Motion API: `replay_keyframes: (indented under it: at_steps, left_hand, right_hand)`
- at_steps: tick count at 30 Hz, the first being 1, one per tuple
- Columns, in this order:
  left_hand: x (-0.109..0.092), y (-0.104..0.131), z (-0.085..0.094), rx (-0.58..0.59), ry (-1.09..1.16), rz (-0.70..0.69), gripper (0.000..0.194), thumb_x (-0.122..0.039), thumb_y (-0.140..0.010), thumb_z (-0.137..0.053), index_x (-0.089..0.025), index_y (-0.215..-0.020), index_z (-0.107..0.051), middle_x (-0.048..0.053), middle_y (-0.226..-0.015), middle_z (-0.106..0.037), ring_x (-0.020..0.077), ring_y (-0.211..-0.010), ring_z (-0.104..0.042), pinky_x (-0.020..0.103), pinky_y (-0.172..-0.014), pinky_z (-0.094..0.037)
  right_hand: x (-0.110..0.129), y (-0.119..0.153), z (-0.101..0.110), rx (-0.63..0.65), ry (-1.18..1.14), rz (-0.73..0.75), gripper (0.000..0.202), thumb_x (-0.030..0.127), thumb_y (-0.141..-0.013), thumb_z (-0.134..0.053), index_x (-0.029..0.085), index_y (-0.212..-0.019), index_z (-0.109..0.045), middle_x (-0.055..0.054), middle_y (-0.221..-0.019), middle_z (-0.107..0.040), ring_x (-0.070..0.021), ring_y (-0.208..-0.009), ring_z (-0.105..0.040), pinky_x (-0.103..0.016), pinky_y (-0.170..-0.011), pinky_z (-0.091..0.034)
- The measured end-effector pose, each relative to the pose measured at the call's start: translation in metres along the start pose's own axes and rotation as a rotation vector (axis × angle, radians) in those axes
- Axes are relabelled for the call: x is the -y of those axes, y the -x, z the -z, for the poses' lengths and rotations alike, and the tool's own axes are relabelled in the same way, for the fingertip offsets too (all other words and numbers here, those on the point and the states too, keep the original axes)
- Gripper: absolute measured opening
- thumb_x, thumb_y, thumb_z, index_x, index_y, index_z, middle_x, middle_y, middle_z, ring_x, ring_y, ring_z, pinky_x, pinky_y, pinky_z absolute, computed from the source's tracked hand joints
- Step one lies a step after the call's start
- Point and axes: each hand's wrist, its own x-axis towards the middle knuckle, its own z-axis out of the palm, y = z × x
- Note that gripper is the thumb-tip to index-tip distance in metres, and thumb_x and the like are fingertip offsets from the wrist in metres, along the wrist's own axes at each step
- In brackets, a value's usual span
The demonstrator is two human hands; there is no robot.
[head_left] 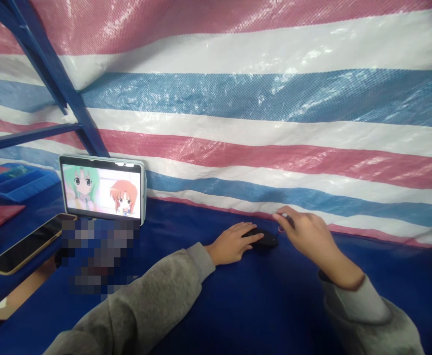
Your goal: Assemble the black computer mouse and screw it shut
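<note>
The left hand [230, 244] loosely holds the black mouse [270, 240], which could slide if bumped; the right hand [308, 236] curls narrow, its contents unclear.

Tarp [238, 93]: bright, streaked with glare
Table [271, 310]: dim; lower detail perhaps lost in shadow
Screen [103, 192]: glowing, blocky pixelation below

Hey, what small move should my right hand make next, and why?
Perhaps draw the reddish loop gently away from the mouse: it sits near the mouse's end, your right hand is beside it, and your left hand, on the mouse, could steady it. Whether you grip the loop is unclear.
</note>
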Motion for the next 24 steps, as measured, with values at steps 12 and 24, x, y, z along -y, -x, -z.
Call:
replay_keyframes:
  at_steps: [12, 24]
  left_hand:
    - [0.0, -0.0003, -0.0001, 0.002, -0.009, -0.005, 0.047, -0.021, -0.098, -0.051, -0.024, -0.144, -0.043, 0.009, -0.151, -0.04, 0.0231, -0.141, -0.036, 0.044, -0.118, -0.03]
    - [-0.0002, 0.0, 0.0001, -0.001, 0.019, 0.004, 0.046, -0.022, -0.098, -0.05, -0.025, -0.143, -0.044, 0.009, -0.15, -0.042, 0.0241, -0.14, -0.038, 0.045, -0.117, -0.032]
  right_hand:
    - [0.002, -0.0013, 0.0017, 0.117, -0.075, -0.099, 0.036, 0.048, -0.097, -0.035, 0.023, -0.104, -0.061, -0.002, -0.062, -0.068, -0.0228, -0.06, -0.067, -0.028, -0.054, -0.038]
    - [-0.0012, -0.0006, -0.0028, 0.039, -0.025, -0.058, 0.031, 0.044, -0.093, -0.041, 0.022, -0.1, -0.062, -0.004, -0.065, -0.069, -0.0236, -0.061, -0.067, -0.03, -0.056, -0.038]
